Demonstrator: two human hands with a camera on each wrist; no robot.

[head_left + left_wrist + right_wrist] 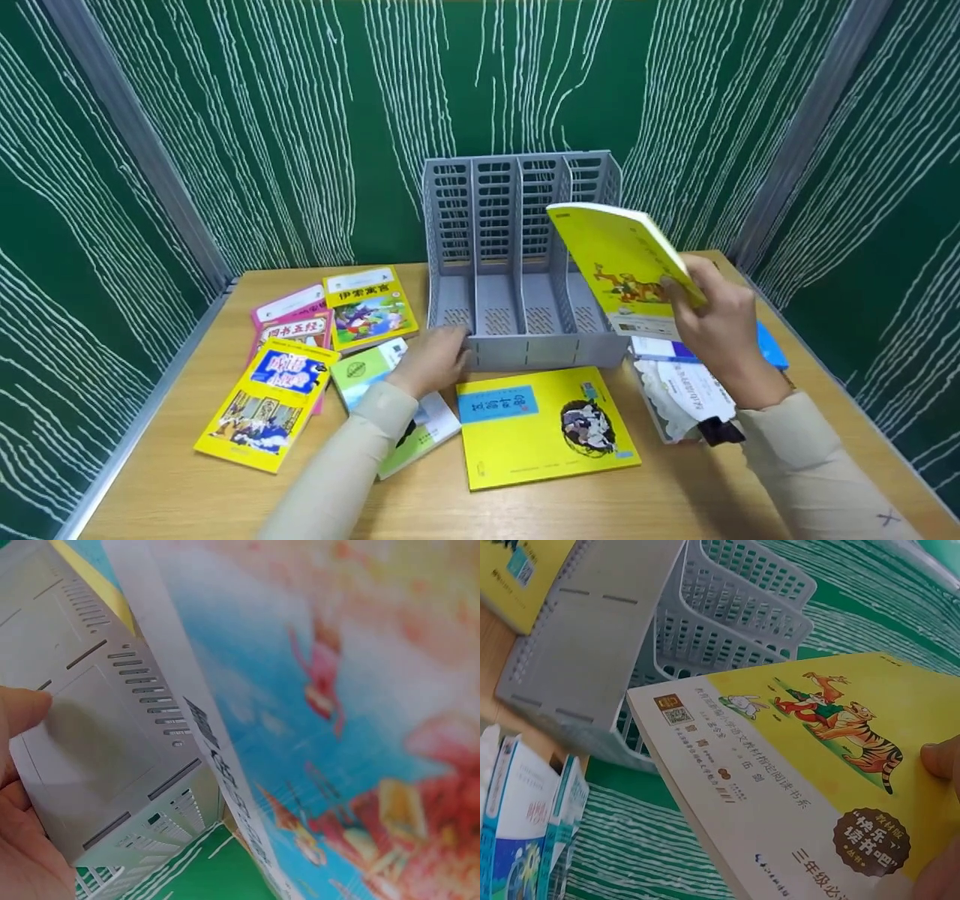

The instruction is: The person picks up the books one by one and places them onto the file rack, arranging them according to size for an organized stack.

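A yellow paperback book (619, 262) with cartoon animals on its cover is held up, tilted, over the right part of a grey four-slot file rack (529, 352). My right hand (712, 319) grips this book by its right edge, thumb on the cover. In the right wrist view the book's lower corner (675, 720) points toward the rack. My left hand (435, 360) holds the rack's front left corner; the left wrist view has the thumb (26, 709) on the front panel. Beneath the left forearm lies a green and white book (427, 427).
A large yellow book (547, 431) lies flat before the rack. Left of it are several books, including a yellow one (262, 405) and a storybook (371, 307). More books (679, 397) lie under the right arm. Green patterned panels (405, 90) enclose the wooden table.
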